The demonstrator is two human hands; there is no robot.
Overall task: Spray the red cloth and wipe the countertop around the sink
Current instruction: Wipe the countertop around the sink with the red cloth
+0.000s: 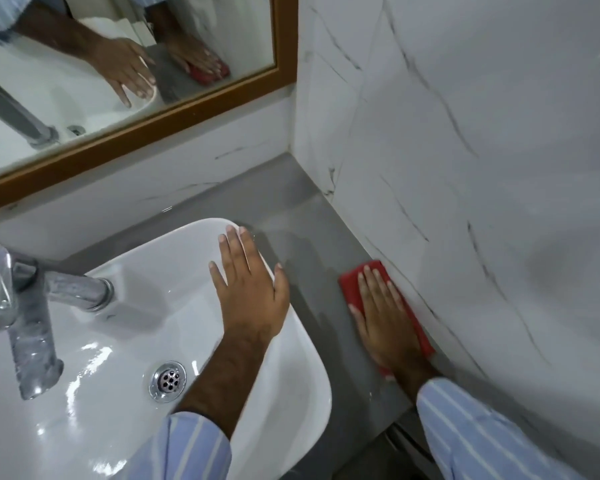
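Observation:
The red cloth (pixel 350 283) lies flat on the grey countertop (pixel 312 216), in the narrow strip between the white sink (pixel 118 327) and the marble side wall. My right hand (pixel 385 317) presses flat on the cloth with its fingers spread, right beside the wall. My left hand (pixel 248 282) rests palm down on the sink's right rim, fingers apart and holding nothing. A wet streak shows on the counter between the two hands. No spray bottle is in view.
A chrome tap (pixel 25 317) stands over the basin at the left, and a drain (pixel 167 381) sits in the basin's middle. A wood-framed mirror (pixel 174 112) hangs above the back wall. The white marble wall (pixel 465 168) closes the counter on the right.

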